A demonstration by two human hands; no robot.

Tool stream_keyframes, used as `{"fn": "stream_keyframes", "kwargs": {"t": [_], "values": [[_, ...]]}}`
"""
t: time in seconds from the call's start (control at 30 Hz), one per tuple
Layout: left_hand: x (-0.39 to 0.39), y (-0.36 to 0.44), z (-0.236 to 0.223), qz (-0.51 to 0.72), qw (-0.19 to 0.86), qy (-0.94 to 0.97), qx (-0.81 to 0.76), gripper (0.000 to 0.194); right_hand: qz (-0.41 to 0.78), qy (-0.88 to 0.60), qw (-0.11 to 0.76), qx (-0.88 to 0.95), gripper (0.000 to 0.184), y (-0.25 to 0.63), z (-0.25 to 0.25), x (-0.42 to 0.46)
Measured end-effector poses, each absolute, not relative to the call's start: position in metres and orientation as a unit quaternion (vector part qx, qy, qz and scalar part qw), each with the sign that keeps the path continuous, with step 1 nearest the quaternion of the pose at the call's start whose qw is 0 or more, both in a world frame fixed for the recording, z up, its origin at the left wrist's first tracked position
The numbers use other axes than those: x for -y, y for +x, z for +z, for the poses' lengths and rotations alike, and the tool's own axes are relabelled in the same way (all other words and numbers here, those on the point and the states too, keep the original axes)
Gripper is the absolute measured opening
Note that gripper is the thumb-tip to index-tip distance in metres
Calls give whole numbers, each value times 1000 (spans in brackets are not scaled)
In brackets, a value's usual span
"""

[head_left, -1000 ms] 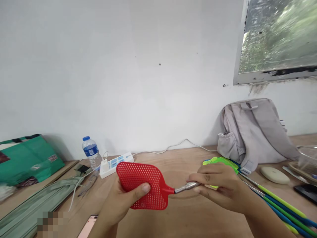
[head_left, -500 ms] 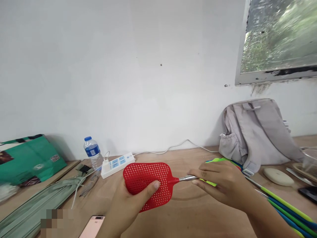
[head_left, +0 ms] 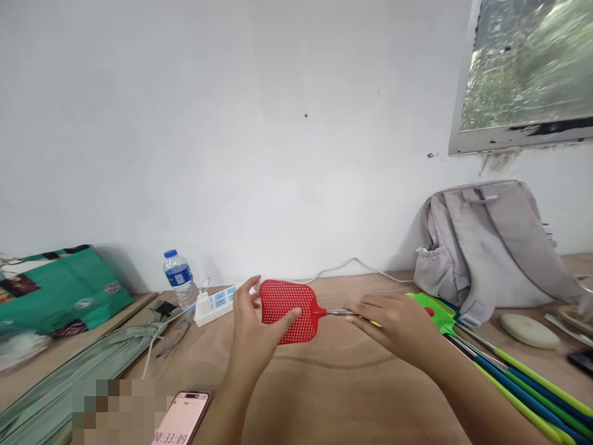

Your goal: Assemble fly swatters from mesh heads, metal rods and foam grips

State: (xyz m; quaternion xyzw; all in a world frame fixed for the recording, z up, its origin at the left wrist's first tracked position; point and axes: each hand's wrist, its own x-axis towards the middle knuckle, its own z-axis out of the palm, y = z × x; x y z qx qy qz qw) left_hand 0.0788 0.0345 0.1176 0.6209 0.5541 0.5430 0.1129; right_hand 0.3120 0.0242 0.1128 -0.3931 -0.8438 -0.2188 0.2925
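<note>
The red fly swatter (head_left: pixel 288 321) is held level above the wooden table, its perforated head to the left. My left hand (head_left: pixel 257 340) is at the head's left side, thumb on the front face and the other fingers partly hidden behind it. My right hand (head_left: pixel 398 324) pinches the metal shaft (head_left: pixel 338 313) just right of the red neck. A sliver of yellow-green shows under the right fingers; I cannot tell which thing it belongs to. Beyond the right wrist lies a green swatter head (head_left: pixel 440 318) among several other swatters with blue, green and yellow handles.
A power strip (head_left: pixel 217 304) and water bottle (head_left: pixel 180 281) stand left of centre, near a green bag (head_left: pixel 65 293). A phone (head_left: pixel 185 411) lies at the front. On the right are a grey backpack (head_left: pixel 486 247) and an oval cream object (head_left: pixel 529 329).
Both hands and the red swatter have moved farther from me and slightly up. My left hand has shifted toward the head's left edge, its fingers less wrapped around it.
</note>
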Motion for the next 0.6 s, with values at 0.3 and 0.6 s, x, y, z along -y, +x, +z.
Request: {"fn": "stream_keyframes", "kwargs": {"t": [0.3,0.6], "values": [[-30,107,85,265,-251,855,-368,16,-105,-421,224,873,26,300,97,-32],[-36,91,97,186,-224,894,-341,16,-39,-379,243,892,29,301,102,-32]]}}
